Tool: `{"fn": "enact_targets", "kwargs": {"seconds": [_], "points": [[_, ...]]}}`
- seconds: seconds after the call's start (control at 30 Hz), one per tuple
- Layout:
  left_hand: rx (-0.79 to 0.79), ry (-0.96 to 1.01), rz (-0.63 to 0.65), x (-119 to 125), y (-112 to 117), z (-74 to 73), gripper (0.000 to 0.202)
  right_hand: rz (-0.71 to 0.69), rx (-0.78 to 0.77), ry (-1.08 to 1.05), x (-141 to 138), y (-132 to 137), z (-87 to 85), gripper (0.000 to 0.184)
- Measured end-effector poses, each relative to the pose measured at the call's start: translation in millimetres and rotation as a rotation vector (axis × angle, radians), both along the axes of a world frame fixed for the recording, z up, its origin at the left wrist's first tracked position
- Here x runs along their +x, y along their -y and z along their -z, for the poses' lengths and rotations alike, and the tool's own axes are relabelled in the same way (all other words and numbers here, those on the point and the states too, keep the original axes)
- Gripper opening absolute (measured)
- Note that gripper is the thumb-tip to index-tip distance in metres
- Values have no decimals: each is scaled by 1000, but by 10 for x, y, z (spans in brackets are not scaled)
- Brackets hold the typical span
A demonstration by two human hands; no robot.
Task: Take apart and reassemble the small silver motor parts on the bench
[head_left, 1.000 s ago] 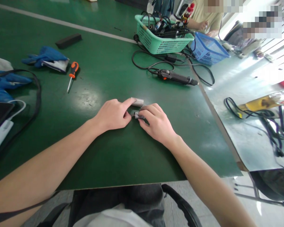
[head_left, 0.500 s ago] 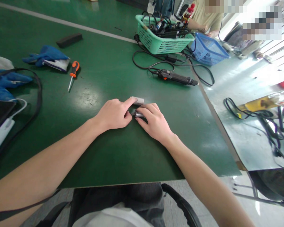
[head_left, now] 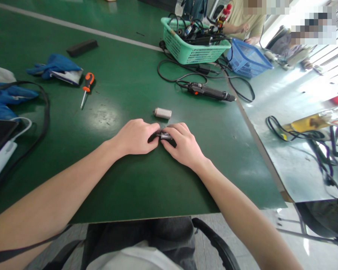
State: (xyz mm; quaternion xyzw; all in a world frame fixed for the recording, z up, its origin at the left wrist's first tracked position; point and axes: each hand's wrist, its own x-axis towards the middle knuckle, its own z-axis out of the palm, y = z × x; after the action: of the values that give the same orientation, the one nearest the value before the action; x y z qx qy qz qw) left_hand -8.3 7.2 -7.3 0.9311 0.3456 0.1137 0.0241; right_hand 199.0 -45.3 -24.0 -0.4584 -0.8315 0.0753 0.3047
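A small dark, shiny metal cylinder lies level between my hands, just above or on the green table. My right hand is closed around its right part, the fingers over the top and the thumb on the near side. At its left end, my left hand pinches a narrower dark tip between thumb and forefinger, so part of that end is hidden. A silver-grey cylinder with a small stub at its left end lies on its side just beyond my fingers, touched by neither hand.
Beyond my hands lies a black electric screwdriver with its cord. Behind it stand a green basket of cables and a blue basket. To the left are an orange-handled screwdriver, blue gloves and a black block. A co-worker sits at the back.
My left forefinger has left the silver-grey cylinder and come back to the dark cylinder's left end. The silver-grey cylinder has shifted slightly away from me. My right hand keeps its hold.
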Motion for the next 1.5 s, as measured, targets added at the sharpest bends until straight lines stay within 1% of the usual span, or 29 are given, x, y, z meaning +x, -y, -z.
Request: {"fn": "enact_targets", "kwargs": {"seconds": [0.1,0.23,0.33,0.43,0.5,0.63,0.8,1.03,1.1,1.17,1.27,1.33,1.43,1.5], "points": [[10,4,18,-7,-8,13,21,36,48,-11,1,-93,-55,37],[18,11,19,-18,-16,17,22,105,48,43,8,-449,-92,42],[16,9,23,-25,-28,14,23,131,-2,80,8,-753,-77,40],[7,16,22,-31,-48,27,25,145,-39,99,5,-932,-56,34],[3,21,23,-34,-63,42,25,162,-39,91,4,-971,-45,33],[8,16,21,-42,-82,63,25,178,-32,65,6,-966,-24,35],[10,18,27,-46,-73,55,24,170,-51,61,21,-970,-9,41],[13,26,25,-41,-64,40,24,180,-70,53,40,-1021,-17,43],[12,26,25,-39,-67,38,24,172,-68,34,62,-1006,-36,44],[9,23,28,-38,-68,35,23,167,-38,-14,88,-928,-77,42],[16,12,23,-39,-62,26,23,150,15,-72,93,-671,-167,31],[24,6,19,-39,-54,20,23,84,6,-45,55,-452,-213,27],[27,5,27,-39,-46,13,20,-18,-51,34,-34,-190,-210,30],[30,3,29,-39,-46,14,19,-24,-75,58,-78,-106,-168,32]]}}
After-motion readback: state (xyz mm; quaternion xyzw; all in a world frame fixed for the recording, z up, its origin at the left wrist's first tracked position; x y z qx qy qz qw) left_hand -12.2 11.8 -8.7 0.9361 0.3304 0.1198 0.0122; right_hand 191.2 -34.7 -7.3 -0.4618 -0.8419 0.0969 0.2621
